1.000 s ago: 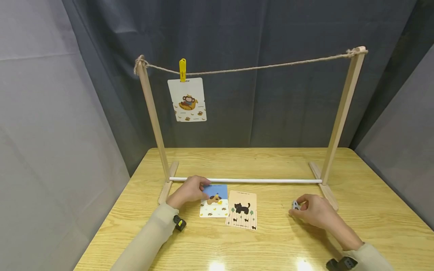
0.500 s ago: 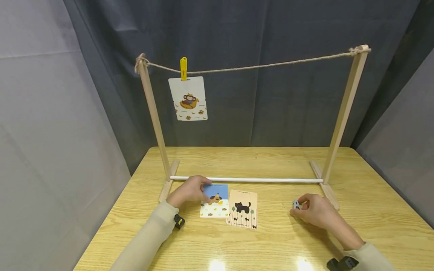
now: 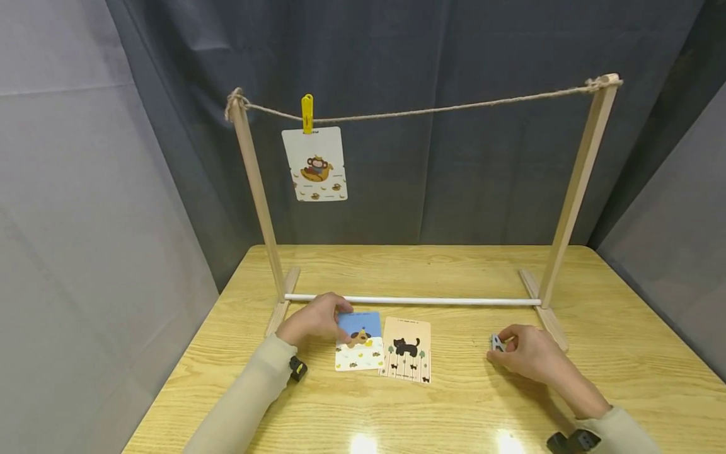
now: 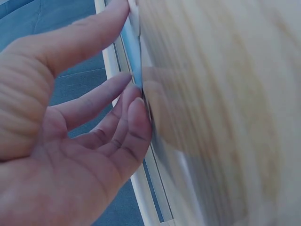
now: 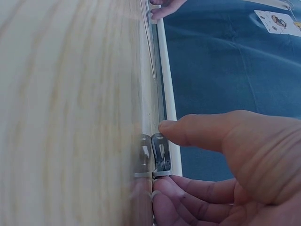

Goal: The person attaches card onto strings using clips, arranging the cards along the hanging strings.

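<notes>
My left hand (image 3: 319, 316) is at the left edge of a card with a dog picture (image 3: 353, 356), blue above and white below. In the left wrist view its thumb and fingertips hold the blue part of the card (image 4: 134, 54) by the edge, close over the table. To the right lies a peach card with a black cat (image 3: 409, 366), slightly overlapped by the dog card. My right hand (image 3: 530, 353) pinches a small grey clothespin (image 3: 496, 343) at the table surface. The right wrist view has the clothespin (image 5: 161, 153) between thumb and fingers.
A wooden frame (image 3: 575, 189) with a white crossbar (image 3: 442, 301) stands behind the cards. Along its top runs a twine line (image 3: 420, 114), where a yellow clothespin (image 3: 307, 113) holds a monkey card (image 3: 314, 148). Dark curtain (image 3: 471, 183) hangs behind the table (image 3: 454, 410).
The dog card has shifted slightly toward me and turned a little under my left hand. The right hand keeps its hold on the grey clothespin, almost still.
</notes>
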Available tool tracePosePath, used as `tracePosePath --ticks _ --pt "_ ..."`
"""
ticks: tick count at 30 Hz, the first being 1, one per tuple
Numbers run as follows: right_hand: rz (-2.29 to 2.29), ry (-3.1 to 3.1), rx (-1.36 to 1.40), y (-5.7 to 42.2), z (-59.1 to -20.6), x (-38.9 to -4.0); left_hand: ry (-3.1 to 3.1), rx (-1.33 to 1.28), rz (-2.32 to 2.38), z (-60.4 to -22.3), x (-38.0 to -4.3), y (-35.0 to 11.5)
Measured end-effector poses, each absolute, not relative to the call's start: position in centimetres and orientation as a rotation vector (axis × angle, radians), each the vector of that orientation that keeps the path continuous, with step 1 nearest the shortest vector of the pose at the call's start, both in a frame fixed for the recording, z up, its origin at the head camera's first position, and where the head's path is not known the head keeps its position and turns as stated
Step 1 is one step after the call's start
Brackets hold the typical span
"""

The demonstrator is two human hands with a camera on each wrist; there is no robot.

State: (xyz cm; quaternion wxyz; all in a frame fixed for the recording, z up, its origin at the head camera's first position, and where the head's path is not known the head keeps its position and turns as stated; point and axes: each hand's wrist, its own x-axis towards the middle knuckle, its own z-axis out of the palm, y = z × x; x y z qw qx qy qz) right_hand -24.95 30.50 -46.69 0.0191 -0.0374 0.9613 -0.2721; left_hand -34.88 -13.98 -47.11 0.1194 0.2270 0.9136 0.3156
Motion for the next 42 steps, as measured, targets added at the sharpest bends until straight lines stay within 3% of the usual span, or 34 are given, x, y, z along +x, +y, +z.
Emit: tracePosePath --ticks 42 --pt "-0.912 2.987 -0.143 30.1 -45.8 -25.3 2.738 0.631 0.874 -46.0 -34.7 -14.3"
